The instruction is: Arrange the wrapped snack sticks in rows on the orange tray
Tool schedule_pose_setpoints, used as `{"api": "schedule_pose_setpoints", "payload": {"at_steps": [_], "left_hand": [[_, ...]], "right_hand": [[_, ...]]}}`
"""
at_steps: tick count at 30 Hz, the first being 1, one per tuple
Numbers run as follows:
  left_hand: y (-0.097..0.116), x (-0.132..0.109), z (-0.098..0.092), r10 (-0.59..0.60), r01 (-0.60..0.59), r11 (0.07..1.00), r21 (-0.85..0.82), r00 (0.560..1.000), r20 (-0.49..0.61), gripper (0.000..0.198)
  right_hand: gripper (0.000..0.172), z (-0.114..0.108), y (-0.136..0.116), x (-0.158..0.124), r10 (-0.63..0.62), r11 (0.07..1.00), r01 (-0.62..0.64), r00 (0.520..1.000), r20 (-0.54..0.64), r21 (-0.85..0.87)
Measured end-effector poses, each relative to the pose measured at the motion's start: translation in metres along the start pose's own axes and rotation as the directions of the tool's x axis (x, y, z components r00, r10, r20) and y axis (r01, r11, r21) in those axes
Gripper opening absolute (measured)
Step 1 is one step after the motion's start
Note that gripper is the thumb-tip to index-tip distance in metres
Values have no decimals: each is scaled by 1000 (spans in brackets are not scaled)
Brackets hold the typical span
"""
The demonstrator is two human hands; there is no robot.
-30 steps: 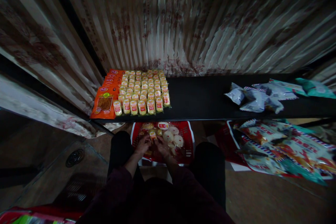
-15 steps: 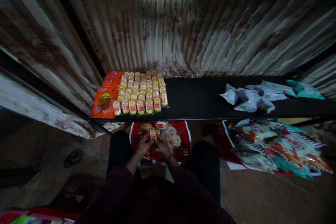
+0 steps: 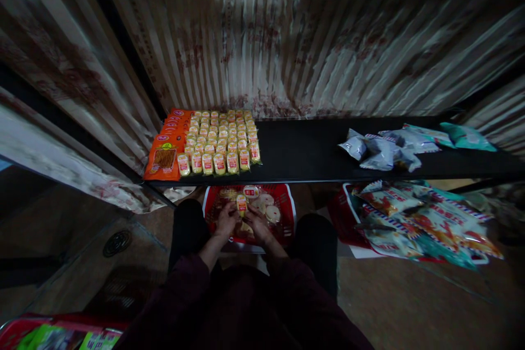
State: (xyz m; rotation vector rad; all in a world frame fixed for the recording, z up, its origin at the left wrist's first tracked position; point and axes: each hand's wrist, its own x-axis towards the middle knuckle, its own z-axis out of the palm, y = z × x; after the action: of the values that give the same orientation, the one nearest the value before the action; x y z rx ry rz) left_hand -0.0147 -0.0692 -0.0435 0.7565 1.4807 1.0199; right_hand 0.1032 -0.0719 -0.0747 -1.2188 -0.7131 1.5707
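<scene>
Between my two hands I hold a small yellow wrapped snack cake [image 3: 241, 204] with an orange and red label. My left hand [image 3: 228, 220] grips its left side and my right hand [image 3: 255, 222] its right side, fingers closed on it. Below them stands a red basket [image 3: 290, 213], holding several round pale packaged pastries [image 3: 272, 214] and another labelled snack. Above, on the black shelf [image 3: 297, 150], rows of similar yellow snack cakes [image 3: 219, 163] stand upright, packed closely. Orange snack packets [image 3: 164, 156] are lined up along their left side.
On the shelf's right part lie silver-blue bags [image 3: 381, 153] and a teal bag [image 3: 467, 136]. Beneath, a second red basket [image 3: 344, 216] overflows with printed snack bags [image 3: 443, 224]. Another red basket [image 3: 24, 322] with green packets sits at the lower left. Striped sheeting [image 3: 262, 38] hangs behind.
The view has shifted slightly. Both hands still hold the snack cake over the basket, and it sits a little higher in view. The goods on the shelf look the same.
</scene>
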Motion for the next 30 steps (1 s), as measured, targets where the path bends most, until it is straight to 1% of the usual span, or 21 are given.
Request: {"api": "schedule_pose_setpoints", "payload": {"at_steps": [3, 6, 10, 14, 18, 23, 30], "left_hand": [[4, -5, 1, 48, -48, 999, 10, 999, -7, 32], [6, -8, 3, 87, -86, 996, 13, 996, -18, 32], [10, -10, 4, 98, -98, 995, -14, 995, -4, 36], [15, -12, 5, 139, -139, 990, 41, 990, 1, 35], [17, -12, 7, 186, -185, 981, 52, 983, 0, 32], [18, -13, 9, 217, -217, 972, 89, 976, 4, 31], [32, -24, 9, 287, -289, 933, 217, 957, 40, 32]], "right_hand": [[52, 1, -10, -8, 26, 999, -26, 1000, -3, 23], [47, 2, -18, -14, 12, 999, -13, 1000, 22, 41], [48, 6, -30, -20, -11, 999, 9, 999, 38, 52], [47, 8, -40, -24, -34, 996, 30, 998, 53, 88], [44, 7, -45, -25, -50, 997, 45, 995, 81, 61], [48, 5, -50, -28, -62, 997, 56, 990, 125, 45], [58, 9, -60, -35, -73, 995, 67, 993, 94, 71]]}}
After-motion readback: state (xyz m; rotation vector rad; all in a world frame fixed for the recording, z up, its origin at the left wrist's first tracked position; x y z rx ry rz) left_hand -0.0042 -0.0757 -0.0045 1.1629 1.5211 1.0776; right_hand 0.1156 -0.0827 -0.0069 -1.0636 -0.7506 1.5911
